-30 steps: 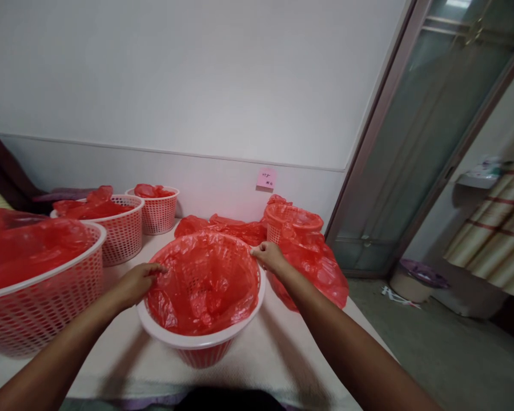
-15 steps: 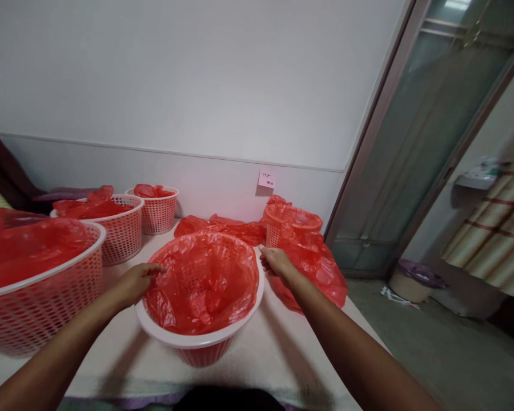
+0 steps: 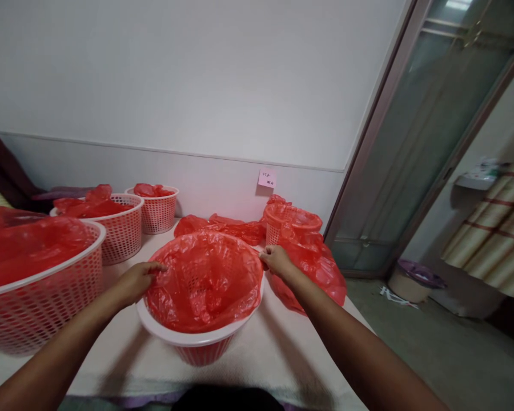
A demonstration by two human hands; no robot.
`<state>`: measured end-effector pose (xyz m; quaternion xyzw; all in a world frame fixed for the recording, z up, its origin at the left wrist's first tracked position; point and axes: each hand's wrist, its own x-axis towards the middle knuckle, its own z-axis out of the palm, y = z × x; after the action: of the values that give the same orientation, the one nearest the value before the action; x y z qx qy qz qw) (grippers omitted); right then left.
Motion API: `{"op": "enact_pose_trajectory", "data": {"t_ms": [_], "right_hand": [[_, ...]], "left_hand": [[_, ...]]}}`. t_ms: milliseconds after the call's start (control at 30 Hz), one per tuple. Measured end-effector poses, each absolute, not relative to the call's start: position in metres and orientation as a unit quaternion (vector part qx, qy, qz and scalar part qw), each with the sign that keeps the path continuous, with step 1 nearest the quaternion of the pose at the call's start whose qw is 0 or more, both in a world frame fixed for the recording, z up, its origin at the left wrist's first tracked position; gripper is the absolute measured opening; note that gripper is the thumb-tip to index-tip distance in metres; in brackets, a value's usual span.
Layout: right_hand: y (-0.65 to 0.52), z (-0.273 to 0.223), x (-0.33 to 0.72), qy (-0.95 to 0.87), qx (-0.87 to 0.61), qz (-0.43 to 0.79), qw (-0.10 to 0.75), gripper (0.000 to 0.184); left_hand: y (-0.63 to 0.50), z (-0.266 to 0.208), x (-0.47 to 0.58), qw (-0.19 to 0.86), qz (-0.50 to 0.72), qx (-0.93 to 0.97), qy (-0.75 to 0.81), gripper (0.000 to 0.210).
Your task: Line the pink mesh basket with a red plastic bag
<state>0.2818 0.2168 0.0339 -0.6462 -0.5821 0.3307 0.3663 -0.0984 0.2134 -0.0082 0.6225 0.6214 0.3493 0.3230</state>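
At far left, a large lattice basket (image 3: pixel 68 302), white-rimmed and holding red plastic film, stands on the pale-covered table (image 3: pixel 257 371). Beyond it are a medium lattice basket (image 3: pixel 124 240) and a small lattice basket (image 3: pixel 159 214), both also holding red film; all three stand as in the earlier frames.

Next to the right, the left hand (image 3: pixel 136 281) lies at the left rim of the central basket (image 3: pixel 184 338), its fingers bent with the tips on the red plastic liner (image 3: pixel 209 279); whether they pinch the film cannot be told. Its position matches that of half a second ago. The central basket is on the table in front of the person, between the two hands, with the liner spread inside it.

Behind the central basket lie flattened red bags (image 3: pixel 235 230), and above them a pink note (image 3: pixel 266 178) is on the wall (image 3: pixel 240 85).

At the right rim, the right hand (image 3: pixel 277 261) has thumb and fingers closed in a pinch on the liner's edge. The principal change is here: half a second ago the hand was just off the film and the white rim showed; now the liner reaches out over that rim to the fingertips.

Farther right, a red-covered basket (image 3: pixel 273 233) stands behind a loose red bag (image 3: pixel 314 279). On the floor is a waste bin (image 3: pixel 411 285), near a striped curtain (image 3: pixel 492 228).
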Motion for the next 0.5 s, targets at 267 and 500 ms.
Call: {"op": "enact_pose_trajectory", "data": {"t_ms": [267,500], "right_hand": [[0.207,0.011,0.283,-0.518,-0.596,0.492,0.367,0.028],[0.208,-0.004,0.28,-0.447,-0.56,0.573,0.398,0.026]], "left_hand": [[0.211,-0.006,-0.099,0.332,0.352,0.618,0.62,0.048],[0.208,-0.002,-0.094,0.339,0.364,0.611,0.616,0.044]]}}
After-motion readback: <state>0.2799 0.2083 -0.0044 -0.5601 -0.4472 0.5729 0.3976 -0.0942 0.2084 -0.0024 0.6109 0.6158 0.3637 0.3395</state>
